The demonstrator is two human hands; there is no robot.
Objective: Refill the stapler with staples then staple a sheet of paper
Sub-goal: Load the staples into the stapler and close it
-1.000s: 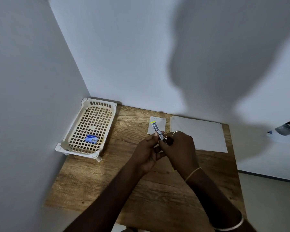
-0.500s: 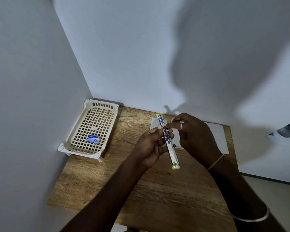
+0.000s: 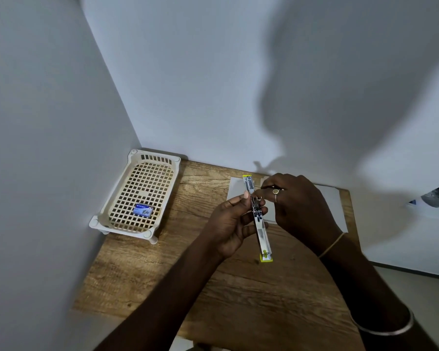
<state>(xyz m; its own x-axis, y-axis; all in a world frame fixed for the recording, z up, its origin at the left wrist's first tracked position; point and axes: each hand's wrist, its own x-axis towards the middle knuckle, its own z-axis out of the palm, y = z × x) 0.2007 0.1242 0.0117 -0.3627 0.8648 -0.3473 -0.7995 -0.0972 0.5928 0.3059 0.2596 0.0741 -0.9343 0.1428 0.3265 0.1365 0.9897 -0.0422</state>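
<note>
Both hands' grips clamp the opened stapler (image 3: 257, 216); the staple box (image 3: 142, 210) label is unreadable.

Dim, soft light from behind, a broad blurred shadow across the wall (image 3: 340, 97), wide-angle bending at the edges.

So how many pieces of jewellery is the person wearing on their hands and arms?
3, all on the right side: a ring on a finger of the right hand, a thin band at the wrist, and a silver bangle further up the forearm. Others may be hidden.
</note>
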